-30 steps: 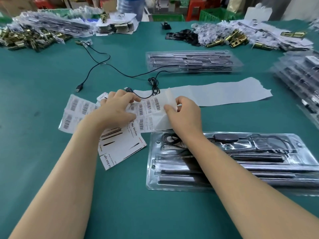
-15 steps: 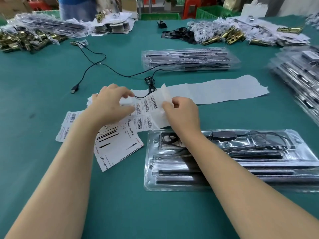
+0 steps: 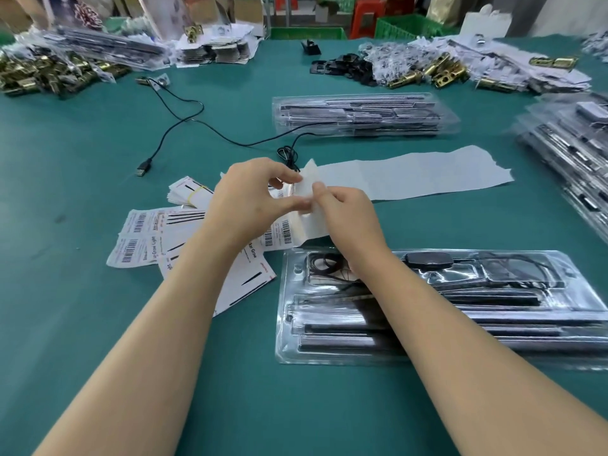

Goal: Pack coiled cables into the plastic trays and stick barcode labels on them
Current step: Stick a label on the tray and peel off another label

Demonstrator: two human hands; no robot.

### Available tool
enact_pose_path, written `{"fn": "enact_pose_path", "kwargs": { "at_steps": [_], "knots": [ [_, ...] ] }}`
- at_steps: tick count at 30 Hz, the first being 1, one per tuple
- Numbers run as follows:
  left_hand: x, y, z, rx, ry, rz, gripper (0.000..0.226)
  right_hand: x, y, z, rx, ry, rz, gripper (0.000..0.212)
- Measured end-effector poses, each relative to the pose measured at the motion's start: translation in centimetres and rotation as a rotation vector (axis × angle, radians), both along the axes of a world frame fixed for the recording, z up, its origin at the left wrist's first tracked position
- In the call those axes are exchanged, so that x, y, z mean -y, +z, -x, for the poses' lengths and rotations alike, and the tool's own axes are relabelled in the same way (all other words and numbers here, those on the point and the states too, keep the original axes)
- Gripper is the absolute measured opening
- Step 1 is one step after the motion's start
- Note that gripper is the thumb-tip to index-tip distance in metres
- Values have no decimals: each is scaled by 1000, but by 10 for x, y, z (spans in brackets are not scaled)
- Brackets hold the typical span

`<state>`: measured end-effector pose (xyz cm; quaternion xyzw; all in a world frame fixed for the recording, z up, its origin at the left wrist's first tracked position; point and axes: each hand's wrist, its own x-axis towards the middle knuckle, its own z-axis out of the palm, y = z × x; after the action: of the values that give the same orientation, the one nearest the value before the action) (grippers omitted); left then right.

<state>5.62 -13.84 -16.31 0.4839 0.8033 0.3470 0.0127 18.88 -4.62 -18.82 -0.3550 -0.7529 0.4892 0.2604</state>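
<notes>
A clear plastic tray (image 3: 460, 350) with dark bars and a coiled black cable (image 3: 324, 263) lies at the near right. Just beyond its far left corner, my left hand (image 3: 250, 199) and my right hand (image 3: 345, 209) meet over a strip of barcode labels (image 3: 283, 233). Both hands pinch the strip's lifted white end (image 3: 307, 185) between thumb and fingers. The long white backing paper (image 3: 427, 172) runs off to the right. My right forearm crosses the tray's left part.
Printed cards (image 3: 237, 281) and more barcode labels (image 3: 131, 245) lie left of the tray. A loose black USB cable (image 3: 177, 126) snakes across the middle. Another filled tray (image 3: 362, 115) sits further back; stacked trays (image 3: 572, 143) line the right edge. Brass parts (image 3: 49, 74) pile at the far left.
Both hands have lifted off the sheet and come together. The label strip's end has been raised and is now pinched between them.
</notes>
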Motion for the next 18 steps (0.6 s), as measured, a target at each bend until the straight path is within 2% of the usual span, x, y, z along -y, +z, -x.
{"fn": "enact_pose_path", "kwargs": {
  "at_steps": [6,11,16,18],
  "knots": [
    [1,-3,6,80,13,57,37,1,0,3,54,-19,-23,55],
    [7,-2,16,165,-2,74,28,0,-3,2,43,24,-50,49],
    [9,-4,19,180,-4,130,15,1,-6,2,69,40,-94,22],
    [10,-4,21,182,-7,148,15,2,-5,2,51,-3,-75,19]
  ]
}}
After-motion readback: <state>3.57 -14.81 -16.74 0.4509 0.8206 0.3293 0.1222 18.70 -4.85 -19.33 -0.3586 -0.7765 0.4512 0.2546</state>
